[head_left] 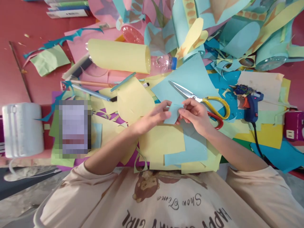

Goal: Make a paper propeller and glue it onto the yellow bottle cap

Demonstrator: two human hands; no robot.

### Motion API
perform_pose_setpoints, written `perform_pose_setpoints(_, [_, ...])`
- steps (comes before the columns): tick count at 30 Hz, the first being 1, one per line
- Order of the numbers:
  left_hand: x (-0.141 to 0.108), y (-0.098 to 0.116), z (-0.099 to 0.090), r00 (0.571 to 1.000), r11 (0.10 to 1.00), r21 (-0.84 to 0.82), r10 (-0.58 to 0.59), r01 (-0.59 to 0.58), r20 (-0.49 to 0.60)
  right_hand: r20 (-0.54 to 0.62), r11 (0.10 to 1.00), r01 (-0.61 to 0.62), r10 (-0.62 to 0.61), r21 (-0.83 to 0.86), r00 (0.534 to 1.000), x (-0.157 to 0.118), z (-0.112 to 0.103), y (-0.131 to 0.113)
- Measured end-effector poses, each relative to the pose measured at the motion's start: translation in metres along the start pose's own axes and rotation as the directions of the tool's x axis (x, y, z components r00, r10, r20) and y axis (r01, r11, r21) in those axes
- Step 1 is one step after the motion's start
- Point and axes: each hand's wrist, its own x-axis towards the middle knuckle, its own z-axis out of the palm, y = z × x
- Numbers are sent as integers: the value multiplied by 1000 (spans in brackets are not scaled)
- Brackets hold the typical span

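Note:
Between my two hands is a small light blue paper piece (173, 114), held above the paper-covered table. My left hand (158, 114) pinches its left side between thumb and fingers. At its right edge, the thumb and fingers of my right hand (194, 114) are closed on the same piece. Scissors (215, 103) with yellow and red handles lie just beyond my right hand, blades pointing up and left on a large light blue sheet (197, 74). Yellow sheets (161, 137) and another blue sheet (196, 147) lie below my hands.
A bottle wrapped in yellow paper (121, 57) lies behind my hands. On the right are a glue gun (252, 106) and its cord. A phone (74, 126) and a white case (23, 129) are at left. Blue paper-covered bottles (273, 47) stand at the back right.

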Motion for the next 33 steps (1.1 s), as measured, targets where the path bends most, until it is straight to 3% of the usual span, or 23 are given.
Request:
perform_pose_setpoints(4, [-4,9,4,973,971,-122,-190,206,134,-7,996,0,0,-85,1000,-1,-1,-1])
perform_pose_setpoints(7, [-5,12,5,954,953,-147,-236,264,183,18,993,44,-42,-113,999,0,-3,-1])
perform_pose_setpoints(17, [0,6,6,959,940,-193,-268,280,89,76,990,36,-26,-139,997,-5,0,2])
perform_pose_setpoints(20, [0,6,8,968,952,-175,-250,249,21,41,977,71,-64,-200,997,-3,-1,2])
perform_pose_setpoints(24, [-2,6,9,981,974,-120,-193,193,8,5,932,94,-98,-350,995,-3,-8,-11])
perform_pose_setpoints(27, [-3,5,9,983,979,-93,-182,184,24,20,763,110,-126,-637,992,-11,-21,-30])
perform_pose_setpoints(30, [-4,5,9,980,978,-81,-190,194,52,32,370,92,-166,-924,986,-25,-40,-45])
perform_pose_setpoints(33, [-3,4,8,979,977,-78,-194,199,69,46,59,50,-55,-997,997,-38,-60,-49])
